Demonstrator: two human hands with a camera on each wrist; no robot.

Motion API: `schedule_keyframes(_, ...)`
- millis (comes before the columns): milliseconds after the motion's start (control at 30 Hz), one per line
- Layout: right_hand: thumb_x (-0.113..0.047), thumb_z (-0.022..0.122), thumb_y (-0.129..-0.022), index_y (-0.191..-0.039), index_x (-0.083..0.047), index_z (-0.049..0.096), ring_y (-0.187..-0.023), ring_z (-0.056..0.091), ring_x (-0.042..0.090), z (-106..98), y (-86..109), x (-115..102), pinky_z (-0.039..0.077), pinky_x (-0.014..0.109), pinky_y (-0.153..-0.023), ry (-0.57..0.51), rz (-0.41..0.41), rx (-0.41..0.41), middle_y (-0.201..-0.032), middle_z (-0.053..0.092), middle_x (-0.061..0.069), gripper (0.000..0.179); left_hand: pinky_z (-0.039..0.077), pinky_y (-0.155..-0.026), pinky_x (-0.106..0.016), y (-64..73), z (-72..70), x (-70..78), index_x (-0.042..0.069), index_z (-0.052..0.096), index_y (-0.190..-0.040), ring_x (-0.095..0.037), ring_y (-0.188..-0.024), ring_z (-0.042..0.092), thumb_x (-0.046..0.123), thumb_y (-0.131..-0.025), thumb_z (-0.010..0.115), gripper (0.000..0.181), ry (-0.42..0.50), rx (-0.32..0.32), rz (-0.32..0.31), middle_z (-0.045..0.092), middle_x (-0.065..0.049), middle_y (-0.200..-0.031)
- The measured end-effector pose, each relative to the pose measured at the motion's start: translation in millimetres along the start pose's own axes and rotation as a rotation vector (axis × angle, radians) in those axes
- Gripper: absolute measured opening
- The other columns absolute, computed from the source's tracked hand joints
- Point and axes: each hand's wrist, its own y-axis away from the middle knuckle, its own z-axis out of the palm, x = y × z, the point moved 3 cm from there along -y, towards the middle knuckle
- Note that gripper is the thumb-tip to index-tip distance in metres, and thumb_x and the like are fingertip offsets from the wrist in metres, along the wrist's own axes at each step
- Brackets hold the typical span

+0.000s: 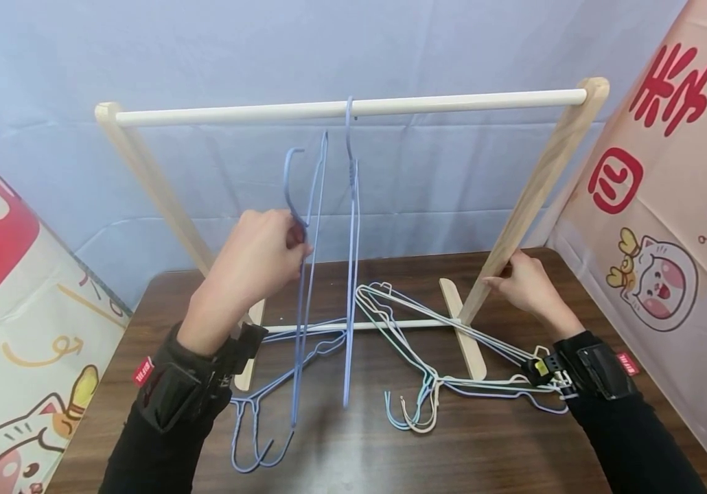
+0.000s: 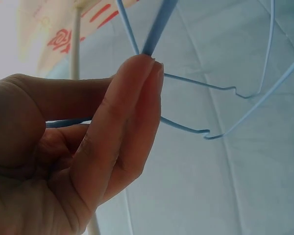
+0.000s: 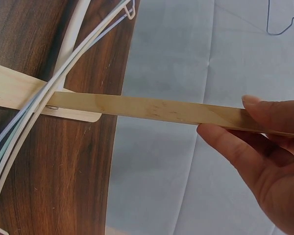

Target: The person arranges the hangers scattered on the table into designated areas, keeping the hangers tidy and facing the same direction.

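Partly covered, blue hanger pinched by left hand, wooden post held by right hand.

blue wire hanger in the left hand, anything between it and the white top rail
Nothing visible stands between the blue wire hanger in the left hand and the white top rail; another blue hanger hangs on that rail, to the right.
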Motion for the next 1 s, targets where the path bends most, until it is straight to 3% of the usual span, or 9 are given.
schedule_keyframes(367,0.001,0.066,-0.079,-0.100,0.013,0.047,-0.068,0.063,0.035,0.3,1.4,0.2,0.049,0.028,-0.053,-0.015,0.014,-0.010,-0.083,0.059,0.028,0.031,0.040,-0.056,-0.033,-9.1,-10.3,13.1,0.003,0.060,-0.068,-0.022,-0.060,0.048,0.006,-0.083,0.061,0.015,-0.073,0.040,0.057,0.054,-0.003,-0.058)
schedule_keyframes(633,0.000,0.067,-0.079,-0.100,0.013,0.047,-0.066,0.063,0.029,0.7,1.3,0.4,0.048,0.028,-0.053,-0.005,0.010,-0.008,-0.082,0.060,0.027,0.031,0.040,-0.057,-0.034,-14.4,-14.8,18.8,0.003,0.061,-0.069,-0.023,-0.061,0.050,0.008,-0.083,0.061,0.015,-0.084,0.050,0.053,0.055,-0.004,-0.059)
schedule_keyframes(1000,0.000,0.067,-0.079,-0.100,0.012,0.047,-0.066,0.063,0.032,0.4,1.1,-0.4,0.048,0.028,-0.052,0.004,-0.004,-0.002,-0.080,0.060,0.026,0.031,0.039,-0.057,-0.032,-21.5,-18.5,23.0,0.000,0.061,-0.075,-0.023,-0.063,0.049,0.006,-0.083,0.059,0.010,-0.063,0.041,0.048,0.057,-0.006,-0.062)
